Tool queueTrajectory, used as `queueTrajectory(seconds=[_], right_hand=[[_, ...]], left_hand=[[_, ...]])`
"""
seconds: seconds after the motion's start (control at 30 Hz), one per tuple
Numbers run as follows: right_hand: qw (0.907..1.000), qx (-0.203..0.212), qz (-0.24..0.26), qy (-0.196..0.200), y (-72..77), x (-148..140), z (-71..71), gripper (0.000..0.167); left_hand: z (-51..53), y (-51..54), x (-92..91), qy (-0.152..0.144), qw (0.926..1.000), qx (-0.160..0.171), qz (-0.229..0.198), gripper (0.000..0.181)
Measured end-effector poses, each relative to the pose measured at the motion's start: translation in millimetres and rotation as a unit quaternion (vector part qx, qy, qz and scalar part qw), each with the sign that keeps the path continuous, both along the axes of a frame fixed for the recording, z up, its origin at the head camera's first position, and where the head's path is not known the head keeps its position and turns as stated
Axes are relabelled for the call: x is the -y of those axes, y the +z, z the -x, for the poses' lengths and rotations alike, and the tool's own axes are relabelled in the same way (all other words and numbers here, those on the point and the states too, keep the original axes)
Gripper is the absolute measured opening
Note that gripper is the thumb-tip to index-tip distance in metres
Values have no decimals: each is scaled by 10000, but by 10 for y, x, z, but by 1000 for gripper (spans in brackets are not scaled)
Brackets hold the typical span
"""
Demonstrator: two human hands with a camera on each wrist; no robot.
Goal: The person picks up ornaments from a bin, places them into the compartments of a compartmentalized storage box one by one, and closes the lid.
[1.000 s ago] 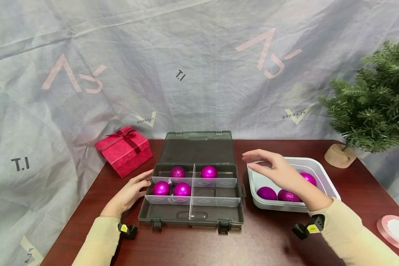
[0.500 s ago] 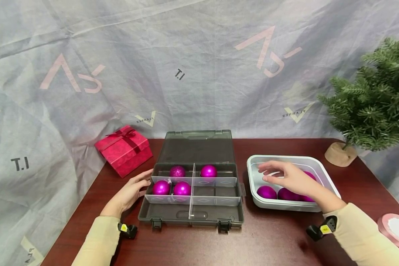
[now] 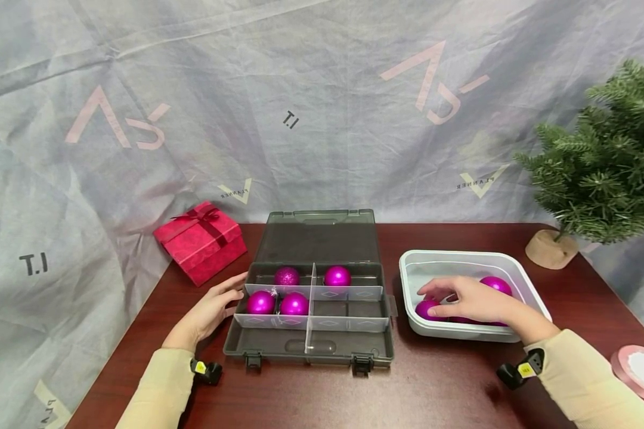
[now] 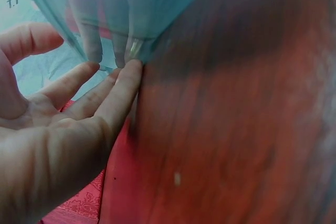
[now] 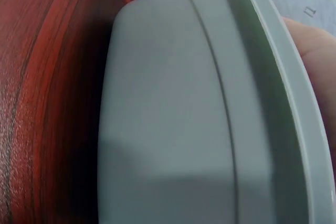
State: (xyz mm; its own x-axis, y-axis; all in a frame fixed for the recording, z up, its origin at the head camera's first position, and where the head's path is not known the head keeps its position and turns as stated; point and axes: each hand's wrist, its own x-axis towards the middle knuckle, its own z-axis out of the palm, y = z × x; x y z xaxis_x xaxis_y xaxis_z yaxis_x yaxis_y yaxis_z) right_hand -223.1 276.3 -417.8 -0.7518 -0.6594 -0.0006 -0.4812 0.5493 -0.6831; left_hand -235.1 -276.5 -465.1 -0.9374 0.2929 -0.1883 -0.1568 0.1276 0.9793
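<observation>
1. Magenta ball (image 3: 423,308) sits low in the near left corner of the pale tub (image 3: 461,332), right of centre in the head view; other balls (image 3: 496,285) lie in there too, some partly behind the hand.
2. Right hand (image 3: 469,298): fingers (image 3: 434,285) curled round that ball, thumb across its near side. Can't tell how firm; right wrist view shows mostly tub wall.
3. Left hand (image 3: 209,313), left of centre: fingers slightly apart, tips at the side of the grey organizer (image 3: 263,339), probably steadying it.
4. Organizer lies open on the tabletop (image 3: 333,399), mid-frame: two balls in the back row, two in the middle row's left half.
5. Step in hand, likely: gripping one ball, seemingly not yet lifted.
6. Next move calls for a secure pinch, then a straight lift over the tub rim without knocking neighbours.
</observation>
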Motion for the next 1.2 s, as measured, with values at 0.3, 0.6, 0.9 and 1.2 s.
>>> queueTrajectory(seconds=[0.3, 0.6, 0.9, 1.2], right_hand=[[9994, -219, -26, 265, -83, -55, 15, 35], [9997, -169, 30, 159, -81, -57, 15, 36], [9986, -148, 501, -66, -24, -55, 38, 46], [9947, -303, 781, -588, 52, -34, 19, 49]], left_hand=[[1, -7, -3, 16, 10000, 3, -23, 66], [-5, -8, -6, 21, 10000, 38, -25, 67], [9, -17, 3, 31, 10000, 27, -48, 66], [10, -20, 12, 13, 10000, 34, -72, 66]])
